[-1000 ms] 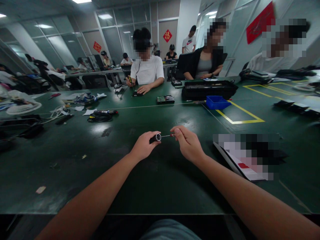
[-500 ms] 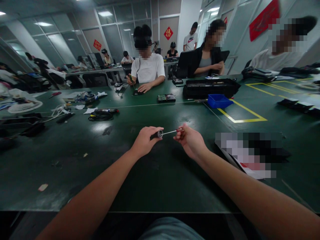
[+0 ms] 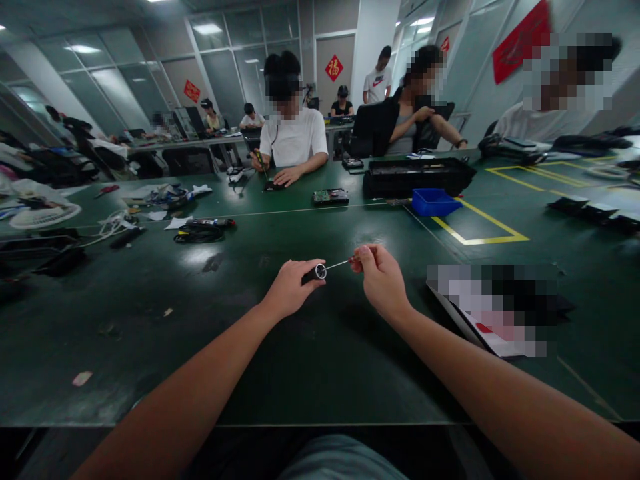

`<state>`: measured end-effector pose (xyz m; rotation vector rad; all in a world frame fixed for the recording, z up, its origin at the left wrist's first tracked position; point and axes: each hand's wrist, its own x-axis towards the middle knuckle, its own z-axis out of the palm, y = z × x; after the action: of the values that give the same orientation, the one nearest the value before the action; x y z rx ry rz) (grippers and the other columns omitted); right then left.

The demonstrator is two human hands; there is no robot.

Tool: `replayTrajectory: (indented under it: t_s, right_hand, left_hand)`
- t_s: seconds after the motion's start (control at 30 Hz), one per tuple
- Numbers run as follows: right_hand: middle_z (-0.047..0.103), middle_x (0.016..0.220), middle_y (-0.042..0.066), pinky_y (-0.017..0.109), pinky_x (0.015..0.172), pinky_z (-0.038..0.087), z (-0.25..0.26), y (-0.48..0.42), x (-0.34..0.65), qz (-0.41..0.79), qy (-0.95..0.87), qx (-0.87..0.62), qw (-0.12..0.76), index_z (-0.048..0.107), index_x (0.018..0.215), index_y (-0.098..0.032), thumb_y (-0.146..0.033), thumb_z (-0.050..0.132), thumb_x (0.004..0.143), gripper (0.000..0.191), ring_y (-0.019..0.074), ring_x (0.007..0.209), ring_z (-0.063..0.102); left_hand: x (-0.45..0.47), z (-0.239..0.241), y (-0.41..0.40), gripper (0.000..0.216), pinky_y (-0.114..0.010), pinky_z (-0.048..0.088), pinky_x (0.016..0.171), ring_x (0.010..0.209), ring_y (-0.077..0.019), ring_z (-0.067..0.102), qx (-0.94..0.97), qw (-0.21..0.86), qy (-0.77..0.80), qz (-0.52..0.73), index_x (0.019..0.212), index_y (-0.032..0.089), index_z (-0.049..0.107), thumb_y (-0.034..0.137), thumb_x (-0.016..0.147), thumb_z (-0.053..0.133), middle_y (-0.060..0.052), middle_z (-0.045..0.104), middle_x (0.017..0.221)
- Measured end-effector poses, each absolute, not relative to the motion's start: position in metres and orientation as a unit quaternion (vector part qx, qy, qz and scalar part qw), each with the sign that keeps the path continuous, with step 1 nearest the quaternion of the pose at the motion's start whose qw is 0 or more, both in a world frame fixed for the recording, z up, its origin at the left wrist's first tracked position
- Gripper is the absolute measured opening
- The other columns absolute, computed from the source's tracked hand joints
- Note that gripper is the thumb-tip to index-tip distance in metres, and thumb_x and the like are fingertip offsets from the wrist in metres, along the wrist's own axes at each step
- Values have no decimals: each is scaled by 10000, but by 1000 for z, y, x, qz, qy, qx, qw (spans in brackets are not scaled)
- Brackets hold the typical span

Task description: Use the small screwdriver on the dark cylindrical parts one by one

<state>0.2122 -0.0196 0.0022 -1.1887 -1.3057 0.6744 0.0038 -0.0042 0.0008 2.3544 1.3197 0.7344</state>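
My left hand (image 3: 291, 288) is closed round a short black cylinder (image 3: 315, 273) with a silvery ring at its open end, which faces to the right and towards me. The kind of cylinder is not clear. Between the fingertips of my right hand (image 3: 379, 275) is a screwdriver (image 3: 339, 265), its thin metal shaft pointing left. The shaft's tip is at the mouth of the cylinder; how far it reaches in I cannot tell. Most of the screwdriver's handle is hidden by my fingers. Both hands are above the green table (image 3: 320, 373).
A pixelated packet (image 3: 470, 320) lies right of my right forearm. Farther off are a blue tray (image 3: 435, 202), a black case (image 3: 417, 177), a hard drive (image 3: 331, 197) and coiled black cables (image 3: 201, 231). Across the table a person (image 3: 295, 133) works with a screwdriver.
My right hand has turned on the screwdriver, its fingers now more over the handle. The cylinder's open end has turned slightly towards me. A person at the back right has raised an arm.
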Motion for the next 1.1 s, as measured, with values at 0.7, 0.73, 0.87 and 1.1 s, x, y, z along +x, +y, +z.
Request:
replayTrajectory:
  t_s: [0.7,0.73,0.87,1.1]
  right_hand:
    - [574,617,-25,313,585,375,15,-32,215,204,-670,-513,497,660,871,-244,-424,475,1002,290,163,561,534]
    - [592,655,-21,311,598,383,15,-32,216,208,-671,-505,501,658,906,-245,-395,478,999,252,165,590,547]
    - [582,681,-14,311,616,389,14,-32,217,231,-677,-488,501,643,861,-247,-398,448,1012,289,168,635,554]
    - [676,831,13,345,745,505,9,-29,210,332,-566,-467,593,615,959,-235,-402,592,929,171,180,752,634]
  left_hand:
    - [0,-8,-2,414,-449,455,972,998,-248,615,833,178,453,262,1325,260,634,316,918,685,-48,715,1079]
    - [0,-8,-2,415,-446,457,968,1001,-249,614,833,177,454,263,1327,259,633,317,919,684,-49,714,1083]
    - [0,-8,-1,409,-437,458,960,1011,-250,614,831,176,457,265,1319,259,637,313,917,686,-50,712,1092]
    - [2,-6,-3,397,-447,450,970,1027,-256,613,824,183,465,267,1313,249,635,322,925,676,-50,714,1117]
